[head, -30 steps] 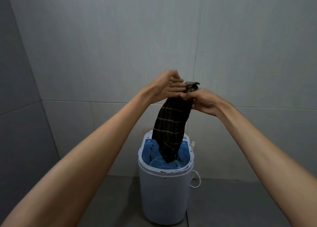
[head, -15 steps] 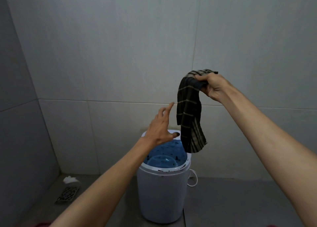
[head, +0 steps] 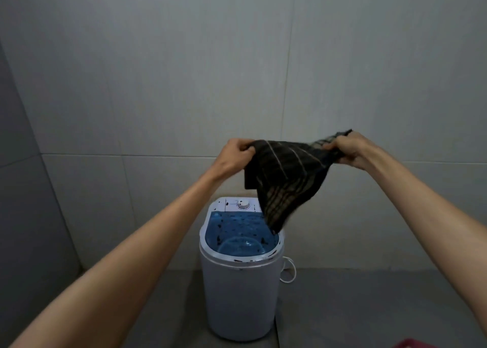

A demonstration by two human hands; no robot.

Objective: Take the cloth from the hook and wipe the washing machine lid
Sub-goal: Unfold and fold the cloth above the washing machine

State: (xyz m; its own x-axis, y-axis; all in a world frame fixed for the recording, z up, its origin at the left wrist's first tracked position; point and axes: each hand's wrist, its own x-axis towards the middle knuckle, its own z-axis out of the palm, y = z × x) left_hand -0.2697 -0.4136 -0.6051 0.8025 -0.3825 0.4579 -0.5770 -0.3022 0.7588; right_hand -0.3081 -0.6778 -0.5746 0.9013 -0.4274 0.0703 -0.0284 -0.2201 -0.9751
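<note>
A dark cloth [head: 286, 179] with pale stripes hangs spread in the air between both hands. My left hand [head: 235, 158] grips its left edge and my right hand [head: 349, 150] grips its right corner. Its lowest tip dangles just over the right rear of the washing machine lid [head: 237, 233], a translucent blue panel speckled with dark spots. The small white washing machine [head: 238, 297] stands on the floor against the tiled wall, with a white dial [head: 242, 204] at its back. No hook is visible.
A white cord [head: 288, 271] loops at the machine's right side. Grey tiled walls close in behind and on the left. The grey floor extends to both sides. A red object [head: 412, 343] peeks in at the bottom right.
My left hand rose from over the lid and took hold of the cloth's left edge. The cloth, which hung from my right hand alone, is now pulled open between both hands.
</note>
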